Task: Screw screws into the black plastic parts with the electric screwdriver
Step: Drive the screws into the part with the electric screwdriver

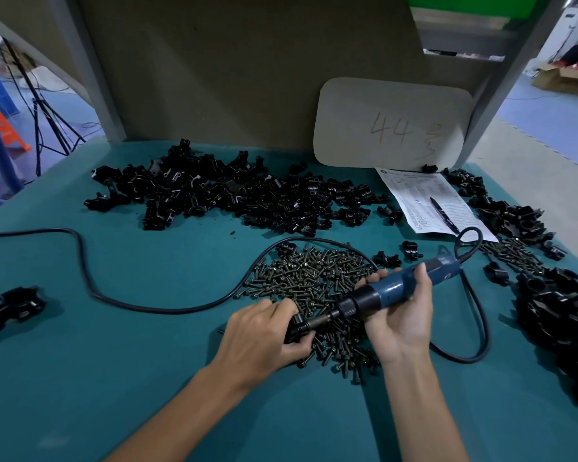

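Driving looks underway. Left hand (261,331): fingers curled round one black plastic part (297,323), pinching it just above the screw pile (314,271). Right hand (404,311): fingers wrapped tight on the electric screwdriver (391,290), bit reaching from them to the part; the screw itself is hidden. Risks, my judgement: the tool lies nearly flat, so the bit may slip out toward the left fingertips. The unsupported part may twist. The cord (177,311) looping past the right wrist may tug the aim off.

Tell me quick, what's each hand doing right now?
Left hand: gripping a black plastic part.
Right hand: gripping the electric screwdriver.
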`<action>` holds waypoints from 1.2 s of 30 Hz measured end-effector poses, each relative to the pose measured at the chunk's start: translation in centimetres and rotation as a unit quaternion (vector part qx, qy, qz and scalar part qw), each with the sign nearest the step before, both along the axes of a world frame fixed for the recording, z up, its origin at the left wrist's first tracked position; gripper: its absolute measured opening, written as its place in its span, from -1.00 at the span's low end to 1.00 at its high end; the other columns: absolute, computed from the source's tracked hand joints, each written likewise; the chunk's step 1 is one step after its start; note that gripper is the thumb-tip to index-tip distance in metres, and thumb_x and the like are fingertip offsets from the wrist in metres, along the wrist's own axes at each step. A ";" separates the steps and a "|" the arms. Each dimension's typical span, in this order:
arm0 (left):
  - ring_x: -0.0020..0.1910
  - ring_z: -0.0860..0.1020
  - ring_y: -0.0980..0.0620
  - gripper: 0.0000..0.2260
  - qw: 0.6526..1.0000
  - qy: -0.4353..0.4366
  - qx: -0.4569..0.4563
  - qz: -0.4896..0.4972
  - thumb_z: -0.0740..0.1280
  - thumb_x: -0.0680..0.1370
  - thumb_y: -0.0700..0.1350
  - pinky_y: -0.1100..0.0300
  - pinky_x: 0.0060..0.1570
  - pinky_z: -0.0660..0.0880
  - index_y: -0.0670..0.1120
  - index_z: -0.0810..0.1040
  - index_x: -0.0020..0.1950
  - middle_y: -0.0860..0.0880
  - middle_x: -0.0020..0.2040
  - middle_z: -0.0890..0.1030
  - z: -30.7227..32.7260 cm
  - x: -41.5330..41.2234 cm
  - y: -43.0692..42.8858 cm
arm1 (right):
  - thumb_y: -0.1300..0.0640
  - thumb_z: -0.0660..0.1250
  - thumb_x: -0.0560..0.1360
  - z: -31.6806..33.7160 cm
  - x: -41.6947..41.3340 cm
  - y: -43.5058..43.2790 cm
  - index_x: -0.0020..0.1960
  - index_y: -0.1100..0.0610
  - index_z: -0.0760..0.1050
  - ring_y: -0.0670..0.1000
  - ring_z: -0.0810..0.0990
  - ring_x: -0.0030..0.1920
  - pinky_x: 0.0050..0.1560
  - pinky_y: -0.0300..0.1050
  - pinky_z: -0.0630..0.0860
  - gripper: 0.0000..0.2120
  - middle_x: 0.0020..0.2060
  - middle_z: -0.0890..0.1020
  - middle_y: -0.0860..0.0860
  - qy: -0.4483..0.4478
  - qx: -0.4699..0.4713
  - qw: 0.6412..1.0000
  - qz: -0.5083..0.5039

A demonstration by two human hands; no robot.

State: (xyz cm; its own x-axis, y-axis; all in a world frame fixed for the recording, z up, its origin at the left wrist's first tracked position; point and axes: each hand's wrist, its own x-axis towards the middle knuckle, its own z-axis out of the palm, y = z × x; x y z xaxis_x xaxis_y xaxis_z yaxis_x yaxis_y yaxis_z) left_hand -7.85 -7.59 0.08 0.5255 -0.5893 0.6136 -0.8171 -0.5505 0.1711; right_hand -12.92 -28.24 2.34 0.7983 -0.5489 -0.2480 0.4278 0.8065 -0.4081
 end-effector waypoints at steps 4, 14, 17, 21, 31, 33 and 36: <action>-0.43 0.25 0.15 -0.70 1.000 0.005 0.005 -0.002 0.48 0.39 0.12 0.29 -0.48 0.22 -0.05 0.47 -0.20 0.12 -0.41 0.42 0.0 0.0 0.1 | -0.16 0.45 0.48 0.2 0.0 0.1 0.09 0.07 0.42 -0.01 0.59 -0.23 0.07 -0.06 0.55 -0.62 -0.21 0.57 0.02 0.006 -0.002 1.000 0.002; -0.52 0.37 0.09 -0.69 0.996 0.085 -0.006 -0.002 0.33 0.42 0.18 0.27 -0.54 0.31 -0.06 0.49 -0.19 0.11 -0.45 0.42 0.5 -0.3 0.2 | -0.21 0.45 0.50 0.8 -0.4 0.5 0.12 0.07 0.43 -0.01 0.57 -0.16 0.18 -0.07 0.53 -0.58 -0.15 0.57 0.03 -0.028 -0.016 0.999 0.021; -0.54 0.36 0.12 -0.70 0.990 0.134 -0.036 -0.016 0.36 0.42 0.20 0.23 -0.55 0.33 -0.01 0.43 -0.21 0.13 -0.46 0.41 0.7 -0.6 0.5 | -0.21 0.44 0.49 1.6 -0.7 0.6 0.15 0.06 0.42 0.00 0.58 -0.15 0.10 -0.04 0.58 -0.56 -0.13 0.57 0.03 -0.036 -0.035 0.999 0.015; -0.49 0.44 0.10 -0.71 0.970 0.200 -0.137 -0.022 0.39 0.44 0.18 0.19 -0.52 0.41 0.03 0.39 -0.24 0.11 -0.46 0.43 0.7 -0.5 1.6 | -0.13 0.43 0.50 4.3 -1.7 -2.1 0.19 0.12 0.46 -0.01 0.64 -0.14 0.04 -0.02 0.64 -0.58 -0.10 0.61 0.04 0.012 -0.114 0.993 -0.016; -0.29 0.51 0.17 -0.71 0.953 0.271 -0.137 -0.007 0.15 0.53 0.38 0.24 -0.37 0.41 0.18 0.34 -0.05 0.14 -0.27 0.51 0.4 -0.4 0.2 | -0.28 0.39 0.50 1.9 -7.5 -3.1 0.16 -0.11 0.22 0.05 0.59 -0.12 -0.09 0.02 0.48 -0.55 -0.08 0.64 -0.11 0.523 -0.671 0.526 0.013; -0.26 0.51 0.20 -0.74 0.948 0.296 -0.119 -0.008 0.19 0.53 0.35 0.23 -0.35 0.43 0.23 0.29 0.04 0.14 -0.20 0.52 0.7 -1.0 -0.8 | -0.25 0.38 0.53 1.3 -7.7 -2.5 0.16 -0.05 0.27 0.07 0.55 -0.10 -0.10 -0.01 0.41 -0.58 0.00 0.65 -0.03 0.546 -0.681 0.487 0.026; -0.21 0.50 0.21 -0.70 0.943 0.317 -0.092 -0.037 0.30 0.52 0.28 0.23 -0.33 0.45 0.27 0.26 0.13 0.17 -0.13 0.49 1.9 -2.3 -2.8 | -0.32 0.30 0.55 1.5 -8.7 -1.7 0.43 0.01 0.38 0.07 0.46 0.33 0.29 -0.04 0.34 -0.41 0.30 0.52 -0.04 0.525 -0.742 0.415 -0.021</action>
State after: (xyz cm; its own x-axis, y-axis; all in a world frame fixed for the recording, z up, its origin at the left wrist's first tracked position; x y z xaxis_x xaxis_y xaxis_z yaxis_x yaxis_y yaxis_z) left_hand -10.20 -10.35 1.99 0.7825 -0.5531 0.2860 -0.5538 -0.4082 0.7257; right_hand -21.57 -29.99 3.87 0.6592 -0.7276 0.1901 -0.6145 -0.6668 -0.4216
